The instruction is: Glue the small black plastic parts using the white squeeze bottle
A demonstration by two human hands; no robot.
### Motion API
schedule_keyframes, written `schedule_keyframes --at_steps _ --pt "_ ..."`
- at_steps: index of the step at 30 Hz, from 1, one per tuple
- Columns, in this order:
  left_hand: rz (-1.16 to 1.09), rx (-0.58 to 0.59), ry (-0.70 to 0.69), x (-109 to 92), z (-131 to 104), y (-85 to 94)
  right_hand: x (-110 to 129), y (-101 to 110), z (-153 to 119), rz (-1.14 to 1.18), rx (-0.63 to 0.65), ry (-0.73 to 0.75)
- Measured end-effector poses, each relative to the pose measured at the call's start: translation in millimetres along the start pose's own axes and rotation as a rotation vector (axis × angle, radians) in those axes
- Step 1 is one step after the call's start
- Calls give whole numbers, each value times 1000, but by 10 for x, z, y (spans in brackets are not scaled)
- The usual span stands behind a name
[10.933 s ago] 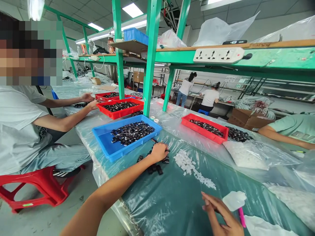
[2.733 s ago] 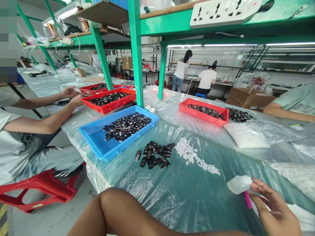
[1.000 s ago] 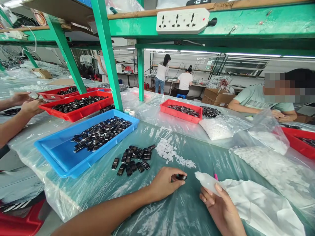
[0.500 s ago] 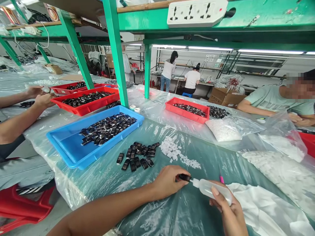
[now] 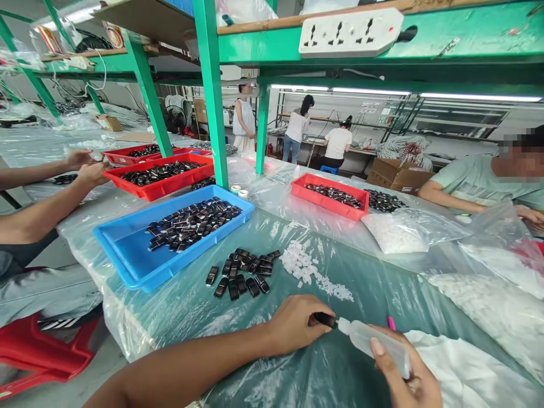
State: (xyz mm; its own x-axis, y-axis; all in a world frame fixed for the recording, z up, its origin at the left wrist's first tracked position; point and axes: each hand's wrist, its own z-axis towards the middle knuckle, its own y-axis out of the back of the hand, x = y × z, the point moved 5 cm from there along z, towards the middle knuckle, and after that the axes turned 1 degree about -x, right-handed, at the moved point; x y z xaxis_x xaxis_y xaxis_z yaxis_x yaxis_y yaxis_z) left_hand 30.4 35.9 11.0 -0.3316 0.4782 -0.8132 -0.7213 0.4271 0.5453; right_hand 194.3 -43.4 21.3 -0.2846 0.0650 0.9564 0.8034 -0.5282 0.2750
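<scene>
Between the thumb and fingers of my left hand (image 5: pixel 297 326) is a small black plastic casing (image 5: pixel 325 319). My right hand (image 5: pixel 403 368) is wrapped round a translucent squeeze bottle (image 5: pixel 376 343), tilted with its nozzle at the casing's right end; whether the tip touches it I cannot tell. Beyond my left hand, several loose black casings (image 5: pixel 240 286) lie in a group on the plastic-covered table (image 5: pixel 178 323). Right of them is a scatter of small white pieces (image 5: pixel 300 263). A blue tray (image 5: pixel 123 260) holds many more black casings.
Red trays (image 5: pixel 329 198) of black parts stand farther back. At right are bags of white pieces (image 5: pixel 399 232), a white cloth (image 5: pixel 459 362) and a pink-ended tool (image 5: pixel 391 323). A green post (image 5: pixel 212 102) rises behind the blue tray. Co-workers sit left and right.
The view has shifted slightly, so most things sit a little further right and lower. Both hands keep their grip, with the bottle nozzle still at the casing's end.
</scene>
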Motion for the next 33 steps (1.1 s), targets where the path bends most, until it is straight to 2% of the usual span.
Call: schedule_keyframes --at_steps 7,17,24,33 --pt "7 1 -4 -14 5 2 -24 1 -13 -14 33 14" --pt "-13 18 6 -37 5 4 24 33 -19 -103 16 94" --pt "-58 59 3 -46 -14 -3 31 36 -24 -62 -11 65" --pt "-43 22 25 -67 -9 7 98 13 -53 -3 -13 68"
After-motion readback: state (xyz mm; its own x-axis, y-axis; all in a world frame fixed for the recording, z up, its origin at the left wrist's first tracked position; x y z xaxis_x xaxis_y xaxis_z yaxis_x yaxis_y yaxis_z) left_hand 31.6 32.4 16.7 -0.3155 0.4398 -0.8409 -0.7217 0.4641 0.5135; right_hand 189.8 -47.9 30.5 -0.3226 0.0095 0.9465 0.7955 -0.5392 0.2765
